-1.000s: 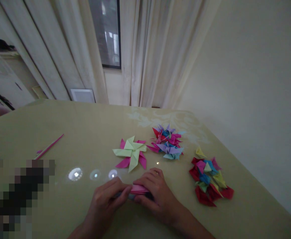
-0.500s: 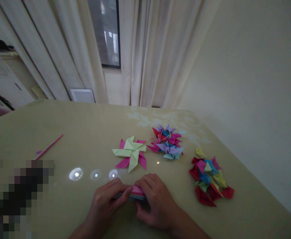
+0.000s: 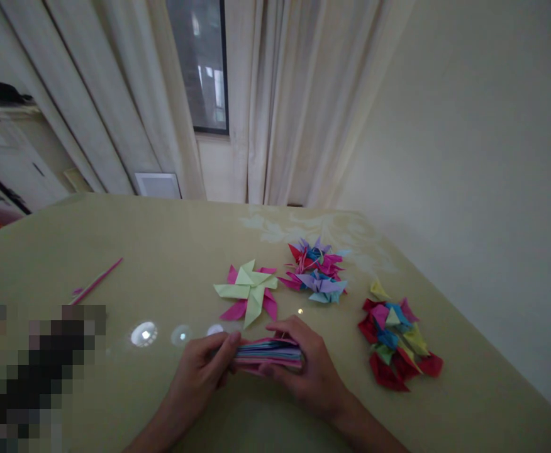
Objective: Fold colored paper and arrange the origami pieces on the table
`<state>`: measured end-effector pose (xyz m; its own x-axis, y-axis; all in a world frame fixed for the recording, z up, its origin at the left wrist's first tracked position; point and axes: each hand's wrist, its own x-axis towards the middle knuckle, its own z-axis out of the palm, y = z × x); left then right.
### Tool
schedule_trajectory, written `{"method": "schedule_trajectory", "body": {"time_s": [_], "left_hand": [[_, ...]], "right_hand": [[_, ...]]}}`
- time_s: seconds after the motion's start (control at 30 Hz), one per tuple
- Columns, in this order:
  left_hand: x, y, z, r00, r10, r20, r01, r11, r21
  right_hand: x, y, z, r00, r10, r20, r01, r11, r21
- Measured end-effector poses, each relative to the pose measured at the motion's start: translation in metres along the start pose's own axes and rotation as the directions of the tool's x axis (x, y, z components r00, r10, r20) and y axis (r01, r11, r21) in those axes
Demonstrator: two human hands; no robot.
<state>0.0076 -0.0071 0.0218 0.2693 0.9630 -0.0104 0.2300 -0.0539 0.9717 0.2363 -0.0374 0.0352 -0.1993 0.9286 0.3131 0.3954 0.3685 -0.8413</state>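
Observation:
A stack of coloured paper sheets (image 3: 268,355), pink on top, is held edge-on just above the table between both hands. My left hand (image 3: 200,371) pinches its left end. My right hand (image 3: 308,371) wraps its right end, fingers curled over the top. Just beyond the stack lies a green and pink paper pinwheel (image 3: 248,290). Behind that, to the right, sits a pile of folded pieces in purple, red and blue (image 3: 317,270).
A heap of red, blue and yellow folded pieces (image 3: 395,343) lies at the right of the olive table (image 3: 162,251). A pink stick (image 3: 97,281) lies at the left. A pixelated patch covers the lower left. Curtains and a window stand behind; a wall at right.
The stack has been lifted and turned so its layered edge shows. My right hand has shifted further along its right end.

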Motion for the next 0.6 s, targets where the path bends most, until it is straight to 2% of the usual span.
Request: {"method": "schedule_trajectory", "body": {"time_s": [0.07, 0.17, 0.37, 0.43, 0.53, 0.6], "left_hand": [[0.000, -0.003, 0.002, 0.990, -0.035, 0.140, 0.042, 0.998, -0.051], [-0.005, -0.003, 0.006, 0.942, -0.067, 0.329, 0.103, 0.990, -0.095], [-0.024, 0.005, 0.010, 0.851, -0.153, 0.503, 0.259, 0.955, -0.147], [-0.025, 0.004, 0.009, 0.866, -0.137, 0.481, 0.231, 0.963, -0.141], [-0.023, 0.002, 0.005, 0.939, -0.041, 0.342, 0.071, 0.995, -0.075], [-0.020, 0.002, 0.004, 0.957, 0.027, 0.290, -0.017, 0.999, -0.038]], "right_hand": [[0.000, 0.002, -0.003, 0.994, 0.000, -0.112, 0.004, 0.999, 0.039], [-0.001, 0.005, -0.004, 0.976, 0.046, -0.213, -0.026, 0.995, 0.092], [-0.006, 0.007, 0.001, 0.978, 0.083, -0.192, -0.053, 0.986, 0.155], [-0.007, 0.006, 0.003, 0.977, 0.122, -0.174, -0.085, 0.975, 0.203], [-0.007, 0.006, 0.005, 0.975, 0.164, -0.151, -0.101, 0.928, 0.358], [-0.005, 0.008, 0.007, 0.976, 0.174, -0.133, -0.093, 0.878, 0.469]]}}
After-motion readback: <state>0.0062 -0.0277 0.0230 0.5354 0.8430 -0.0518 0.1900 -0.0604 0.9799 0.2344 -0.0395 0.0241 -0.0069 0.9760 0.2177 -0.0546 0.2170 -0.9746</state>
